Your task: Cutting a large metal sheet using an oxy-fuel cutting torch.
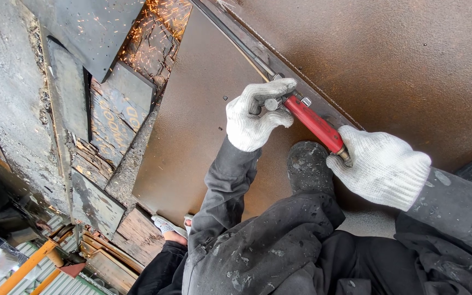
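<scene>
my left hand (256, 113), in a white knit glove, curls around the front of the cutting torch (307, 117), fingers pressed over the small round knob at the head end of the red handle. the grip is wrapped shut on the torch there. my right hand (381, 166), also in a white knit glove, clamps the rear end of the same red handle; this grip is a full fist, fingers closed around it.

the torch lies slanted across the middle of the view, between my two hands. its dark thin tube (236, 41) runs from the left hand up toward the top of the view, along the edge of a narrow steel strip (323, 106) that rests on a large rusty brown steel plate (389, 49). the tip of the tube is out of sight at the top.

sparks (157, 24) scatter at the upper left over dark plates and cracked wood (110, 117).

my dark boot (308, 166) stands on a second brown plate (192, 136), just below the torch handle. grey sleeves and stained dark trousers (269, 251) fill the lower view.

another person's foot in a light sandal (166, 225) shows at the lower edge of that plate, well apart from my hands.
</scene>
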